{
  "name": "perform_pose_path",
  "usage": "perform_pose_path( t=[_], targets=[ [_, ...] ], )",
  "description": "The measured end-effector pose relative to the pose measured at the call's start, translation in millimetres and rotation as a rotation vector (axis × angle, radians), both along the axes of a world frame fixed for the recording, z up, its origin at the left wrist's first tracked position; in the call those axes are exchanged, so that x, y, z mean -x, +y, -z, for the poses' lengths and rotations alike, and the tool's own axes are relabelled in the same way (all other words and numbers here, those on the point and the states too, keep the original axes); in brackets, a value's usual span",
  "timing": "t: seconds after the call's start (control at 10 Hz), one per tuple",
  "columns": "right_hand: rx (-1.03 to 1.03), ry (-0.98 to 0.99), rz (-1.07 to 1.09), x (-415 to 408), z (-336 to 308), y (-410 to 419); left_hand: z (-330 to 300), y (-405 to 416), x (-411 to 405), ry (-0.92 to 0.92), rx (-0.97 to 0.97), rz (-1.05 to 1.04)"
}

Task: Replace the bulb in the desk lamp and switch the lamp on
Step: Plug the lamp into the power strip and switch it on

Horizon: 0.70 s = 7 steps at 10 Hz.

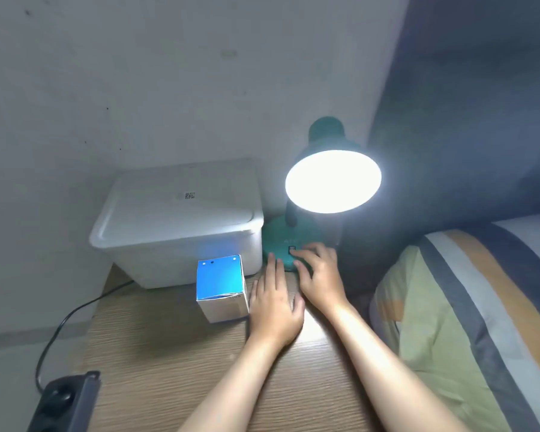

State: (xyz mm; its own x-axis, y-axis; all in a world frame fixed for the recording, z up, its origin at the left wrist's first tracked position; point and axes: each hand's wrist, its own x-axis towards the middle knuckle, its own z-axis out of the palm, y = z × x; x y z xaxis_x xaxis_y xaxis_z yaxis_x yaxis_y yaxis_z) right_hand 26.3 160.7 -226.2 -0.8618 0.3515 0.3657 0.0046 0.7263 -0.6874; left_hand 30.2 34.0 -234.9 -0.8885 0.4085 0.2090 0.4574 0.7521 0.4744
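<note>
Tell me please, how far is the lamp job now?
Nearly finished. Done: the desk lamp shines brightly, so a working bulb sits inside, though glare hides it. In hand: the right hand touches the switch on the green base; the left hand lies flat on the table. Left: only withdrawing the hands; the bulb box stands nearby.

I see the lamp (pixel 321 188) standing at the bench's (pixel 175 353) back right, a lidded bin (pixel 178 226) left of it. A small carton (pixel 222 288) sits before the bin; the power strip (pixel 66 403) lies front left.

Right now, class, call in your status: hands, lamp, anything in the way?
Left hand flat on table by lamp base. Right hand fingers on base switch. Desk lamp lit. Blue box left, clear.
</note>
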Motion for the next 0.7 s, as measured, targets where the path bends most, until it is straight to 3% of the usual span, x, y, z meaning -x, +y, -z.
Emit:
perform_pose_path(
  t=[0.7],
  targets=[
    [0.009,-0.080,-0.018,-2.5,-7.5,-0.4,1.3,0.6,0.2,0.014,-0.002,-0.005]
  ],
)
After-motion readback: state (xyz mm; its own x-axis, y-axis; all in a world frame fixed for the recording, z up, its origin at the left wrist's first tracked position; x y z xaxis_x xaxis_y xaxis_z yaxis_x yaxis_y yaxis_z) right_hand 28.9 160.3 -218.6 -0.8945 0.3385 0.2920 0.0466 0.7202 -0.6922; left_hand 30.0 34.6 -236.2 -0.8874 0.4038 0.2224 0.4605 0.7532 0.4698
